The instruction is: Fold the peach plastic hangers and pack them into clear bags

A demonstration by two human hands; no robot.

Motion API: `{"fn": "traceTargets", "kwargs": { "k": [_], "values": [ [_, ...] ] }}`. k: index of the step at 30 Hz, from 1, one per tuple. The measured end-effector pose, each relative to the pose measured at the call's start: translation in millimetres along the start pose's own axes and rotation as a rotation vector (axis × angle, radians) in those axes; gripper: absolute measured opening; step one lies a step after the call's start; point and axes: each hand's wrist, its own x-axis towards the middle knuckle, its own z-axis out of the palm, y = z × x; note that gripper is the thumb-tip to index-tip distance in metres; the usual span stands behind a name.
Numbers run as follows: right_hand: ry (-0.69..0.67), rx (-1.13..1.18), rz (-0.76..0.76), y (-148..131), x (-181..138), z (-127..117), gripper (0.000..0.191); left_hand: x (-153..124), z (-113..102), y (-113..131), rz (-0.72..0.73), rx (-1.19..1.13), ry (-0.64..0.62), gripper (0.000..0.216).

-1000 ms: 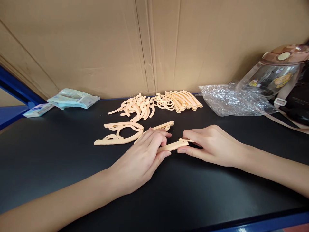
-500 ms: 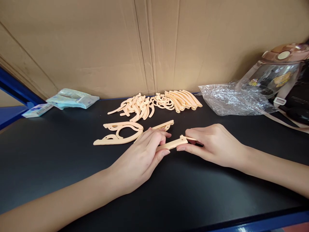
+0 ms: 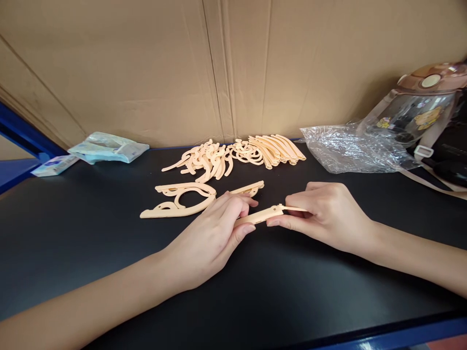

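My left hand (image 3: 215,233) is closed around a beige plastic hanger arm (image 3: 268,214), its far end sticking out to the right. My right hand (image 3: 324,214) pinches a thin beige hanger piece (image 3: 294,209) that meets the arm's end; its thumb lies just under that end. How far the two are joined I cannot tell. Left of and behind my left hand, a folding hanger (image 3: 178,211) with a round opening lies flat on the table. Another beige hanger part (image 3: 250,188) shows beyond my left fingers, partly covered by them.
Loose curved hanger pieces (image 3: 207,158) and a row of hanger arms (image 3: 279,149) lie along the back of the black table (image 3: 255,291). Tissue packs (image 3: 109,148) rest at the back left. A clear plastic bag (image 3: 350,148) and a strapped bottle (image 3: 412,116) occupy the right, before a cardboard wall (image 3: 146,73).
My right hand has shifted slightly to the right, and the thin piece now extends straighter out from the arm's end. My left hand keeps its hold, nearly still.
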Motion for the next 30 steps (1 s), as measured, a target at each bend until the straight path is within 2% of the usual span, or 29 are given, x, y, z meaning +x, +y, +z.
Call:
{"fn": "traceTargets", "kwargs": {
  "k": [7,14,21,30],
  "values": [
    [-0.051,-0.022,0.046,-1.7,-0.4,-0.4,0.057,0.5,1.1,-1.0,0.023,0.002,0.028,0.005],
    [-0.090,0.003,-0.011,1.6,0.1,0.5,0.060,1.1,1.2,-1.5,0.033,0.021,0.007,0.005],
    [-0.114,-0.030,-0.021,1.0,0.7,-0.5,0.056,0.0,1.8,-2.1,0.045,0.023,0.016,0.005],
    [-0.057,0.013,-0.071,3.1,-1.0,1.6,0.056,0.6,1.0,-1.1,0.031,0.025,0.016,0.006]
  ]
}}
